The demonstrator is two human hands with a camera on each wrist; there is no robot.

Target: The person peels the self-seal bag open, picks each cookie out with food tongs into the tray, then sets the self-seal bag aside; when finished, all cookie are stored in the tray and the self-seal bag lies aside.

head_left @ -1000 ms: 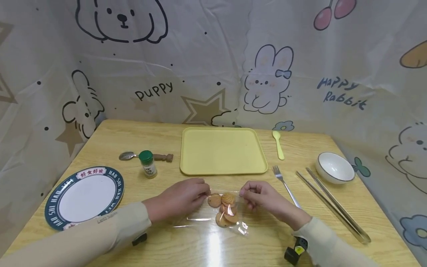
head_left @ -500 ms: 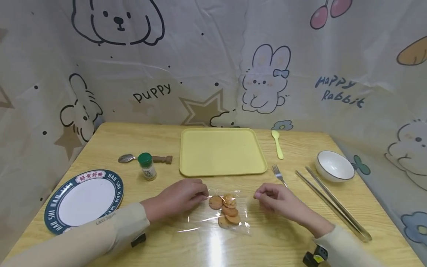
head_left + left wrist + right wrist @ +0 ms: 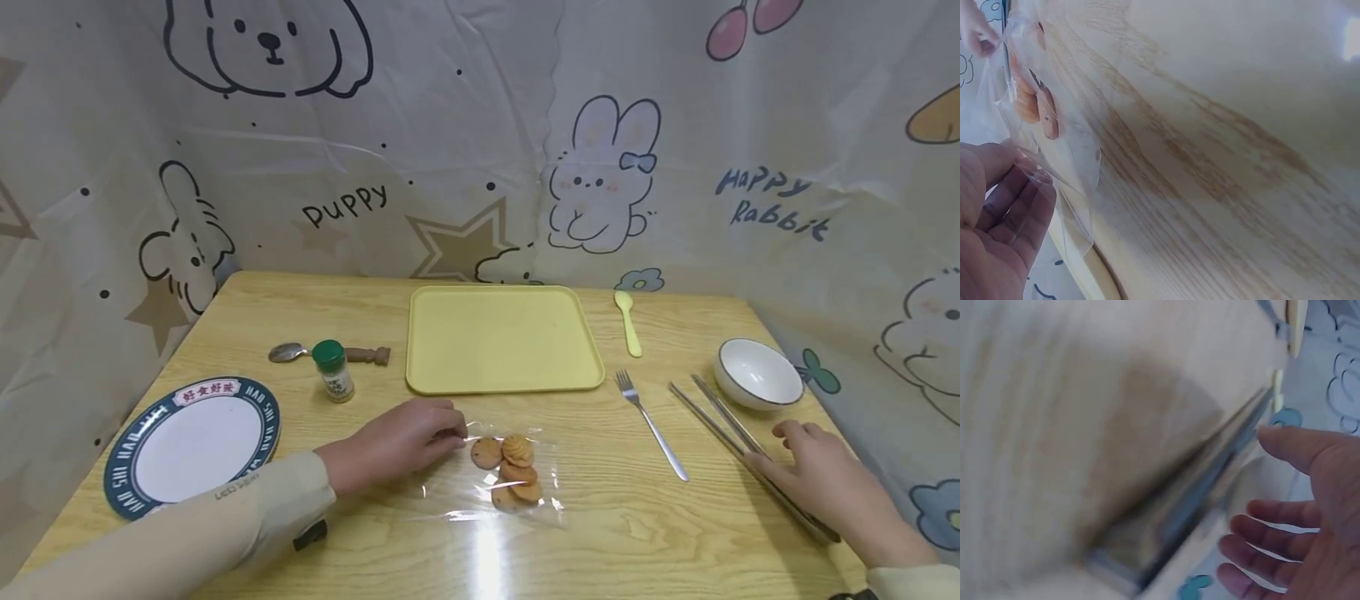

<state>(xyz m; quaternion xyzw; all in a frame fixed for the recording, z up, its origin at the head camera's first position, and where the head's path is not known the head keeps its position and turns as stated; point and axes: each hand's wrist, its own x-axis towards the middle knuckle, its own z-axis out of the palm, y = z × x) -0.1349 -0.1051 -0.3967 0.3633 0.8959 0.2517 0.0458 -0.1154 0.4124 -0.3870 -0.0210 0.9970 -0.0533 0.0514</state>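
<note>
A clear plastic bag (image 3: 450, 492) of several round cookies (image 3: 517, 473) lies on the table. At its left edge my left hand (image 3: 408, 442) pinches the plastic between thumb and fingers, as the left wrist view shows the bag's film (image 3: 1072, 156) at the fingertips. Over at the right, my right hand (image 3: 828, 479) hovers above metal tongs (image 3: 720, 421), thumb and fingers spread apart. In the right wrist view the tongs (image 3: 1179, 506) run blurred beside that hand, with nothing gripped. A white bowl (image 3: 757, 373) stands just beyond the tongs.
A yellow tray (image 3: 502, 340) sits at the back middle. Between bag and tongs lies a fork (image 3: 652, 425); a yellow spoon (image 3: 628, 323) is behind it. To the left are a rimmed plate (image 3: 195, 446), a green-capped shaker (image 3: 333, 371) and a wooden-handled spoon (image 3: 363, 355).
My right hand has let go of the bag's right edge and moved right, across the fork, to the tongs. The left hand has stayed at the bag.
</note>
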